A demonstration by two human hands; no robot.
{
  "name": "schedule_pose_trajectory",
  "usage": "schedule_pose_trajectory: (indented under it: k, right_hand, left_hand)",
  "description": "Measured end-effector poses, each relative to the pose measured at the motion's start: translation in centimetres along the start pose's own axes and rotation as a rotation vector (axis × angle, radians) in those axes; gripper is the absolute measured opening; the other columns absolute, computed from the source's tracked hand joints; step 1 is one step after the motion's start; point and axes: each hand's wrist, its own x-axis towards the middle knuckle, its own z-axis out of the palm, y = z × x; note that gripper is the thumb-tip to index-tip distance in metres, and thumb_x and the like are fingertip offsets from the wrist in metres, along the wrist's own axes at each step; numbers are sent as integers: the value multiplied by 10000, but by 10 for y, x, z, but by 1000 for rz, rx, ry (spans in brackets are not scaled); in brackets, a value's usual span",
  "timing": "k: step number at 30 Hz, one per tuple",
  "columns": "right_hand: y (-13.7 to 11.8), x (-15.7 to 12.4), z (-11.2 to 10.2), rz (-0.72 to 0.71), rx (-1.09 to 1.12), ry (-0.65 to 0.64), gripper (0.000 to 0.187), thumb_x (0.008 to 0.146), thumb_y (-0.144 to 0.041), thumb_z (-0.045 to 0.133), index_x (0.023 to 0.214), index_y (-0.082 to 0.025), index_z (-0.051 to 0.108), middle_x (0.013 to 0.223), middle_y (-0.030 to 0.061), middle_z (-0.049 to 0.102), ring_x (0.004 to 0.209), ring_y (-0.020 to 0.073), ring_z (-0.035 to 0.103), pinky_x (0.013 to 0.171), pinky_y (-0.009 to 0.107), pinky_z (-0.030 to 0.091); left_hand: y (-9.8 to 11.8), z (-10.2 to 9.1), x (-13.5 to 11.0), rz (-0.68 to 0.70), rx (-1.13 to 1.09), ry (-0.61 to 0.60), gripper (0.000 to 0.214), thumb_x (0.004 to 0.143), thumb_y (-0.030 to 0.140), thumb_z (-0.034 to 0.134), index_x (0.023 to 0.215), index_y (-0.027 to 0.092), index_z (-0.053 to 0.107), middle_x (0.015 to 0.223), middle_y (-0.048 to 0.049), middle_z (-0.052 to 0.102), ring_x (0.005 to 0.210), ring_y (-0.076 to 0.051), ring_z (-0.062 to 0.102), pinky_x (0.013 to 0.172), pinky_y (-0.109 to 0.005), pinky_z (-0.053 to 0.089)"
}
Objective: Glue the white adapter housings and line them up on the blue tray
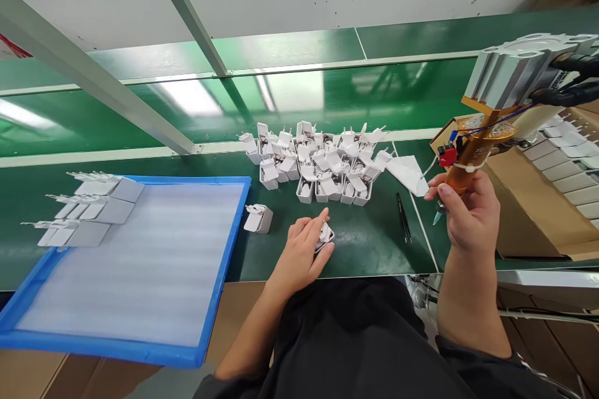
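My left hand (pixel 299 249) rests on the green bench with its fingers closed around a small white charger housing (pixel 325 235), which they partly cover. My right hand (pixel 472 212) grips the lower end of a glue dispenser (pixel 475 149), an orange barrel with a grey metal block on top and a teal tapered nozzle (pixel 438 217) pointing down. The nozzle is well to the right of the housing, apart from it. Many open white charger housings (pixel 322 165) with plug-pin lids stand bunched ahead of my hands. One more charger (pixel 258 218) sits left of my left hand.
A blue-rimmed tray (pixel 218 262) lies at left, with rows of white chargers (pixel 98 212) on its far corner. Black tweezers (pixel 403 218) and white paper (pixel 406 174) lie near my right hand. An open cardboard box (pixel 524 212) holds more chargers at right. A metal post (pixel 116 75) slants down at left.
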Motion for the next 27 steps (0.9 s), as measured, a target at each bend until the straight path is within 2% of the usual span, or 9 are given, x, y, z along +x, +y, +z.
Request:
schedule_pose_trajectory:
  k: [3, 6, 9, 12, 16, 21, 23, 25, 27]
  right_hand:
    - [2, -2, 0, 2, 0, 11, 235, 813, -345, 776, 983, -242, 649, 838, -14, 688, 619, 124, 612, 632, 291, 504]
    - [3, -3, 0, 2, -3, 18, 227, 816, -343, 772, 975, -240, 647, 842, -14, 688, 620, 124, 609, 627, 291, 499]
    - [2, -4, 2, 8, -3, 7, 229, 817, -352, 772, 979, -247, 648, 846, -14, 687, 624, 126, 606, 627, 294, 494]
    - [-1, -6, 2, 21, -6, 0, 236, 818, -358, 772, 992, -253, 650, 847, -11, 683, 633, 133, 606, 641, 305, 496]
    - [-1, -8, 1, 40, 1, 10, 248, 814, -351, 774, 1006, -257, 647, 850, -7, 682, 639, 140, 602, 644, 314, 498]
    - [1, -9, 2, 30, 20, 13, 236, 813, -328, 771, 1002, -256, 650, 842, -8, 681, 620, 131, 592, 621, 300, 497]
    - [2, -9, 3, 25, 15, 10, 221, 823, -326, 758, 1002, -253, 651, 849, -6, 682, 623, 131, 594, 626, 301, 501]
    - [2, -9, 1, 23, 10, -4, 216, 829, -320, 750, 1007, -247, 653, 858, -1, 682, 627, 131, 597, 625, 301, 501]
    - [3, -9, -1, 28, 4, -27, 222, 826, -308, 753, 1013, -241, 655, 859, 2, 681, 631, 131, 600, 616, 295, 497]
  left_hand:
    - [1, 5, -6, 4, 14, 75, 457, 1029, 252, 440, 1478, 169, 443, 1239, -106, 713, 1045, -224, 629, 919, -361, 513]
    - [0, 16, -7, -31, -19, 188, 309, 1004, 298, 544, 1278, 165, 595, 1058, -81, 757, 902, -190, 688, 806, -288, 552]
    - [0, 22, -7, -87, -57, 249, 241, 963, 323, 627, 1155, 178, 638, 979, -57, 762, 824, -172, 715, 760, -259, 566]
    - [1, 27, -7, -94, -76, 282, 247, 965, 340, 628, 1163, 192, 631, 1019, -59, 763, 886, -181, 728, 800, -263, 573]
    - [2, 30, -5, -77, 22, 303, 255, 1023, 374, 522, 1180, 191, 604, 1033, -73, 746, 929, -192, 715, 827, -286, 563]
    - [2, 25, -6, -63, 300, 124, 389, 1043, 411, 452, 1313, 146, 540, 952, -79, 719, 800, -207, 662, 668, -296, 496]
    - [-3, 21, -7, -18, 367, 91, 402, 1039, 384, 459, 1337, 125, 538, 962, -90, 716, 793, -214, 644, 682, -315, 468]
    - [-14, 16, -10, -31, 437, 173, 400, 1030, 375, 480, 1317, 112, 572, 985, -117, 716, 857, -237, 644, 763, -348, 455]
    - [-30, 9, -13, -108, 517, 308, 430, 1014, 403, 511, 1309, 103, 603, 1002, -148, 714, 988, -284, 629, 890, -402, 433]
